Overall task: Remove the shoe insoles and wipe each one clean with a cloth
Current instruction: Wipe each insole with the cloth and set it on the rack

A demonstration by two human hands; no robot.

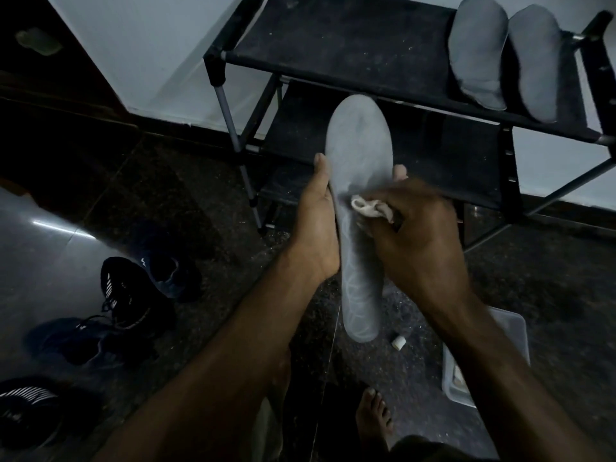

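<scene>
Head view: dark speckled floor, black shoe rack, white wall.

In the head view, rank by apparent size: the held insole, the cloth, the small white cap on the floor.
1. held insole, though nearest the camera.
2. cloth, partly hidden in the right hand.
3. white cap.

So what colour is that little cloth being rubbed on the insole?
The cloth is white or off-white, bunched in the right hand; the head view shows it.

Dim home entryway, black shoe rack, sneakers on tiled floor
</scene>
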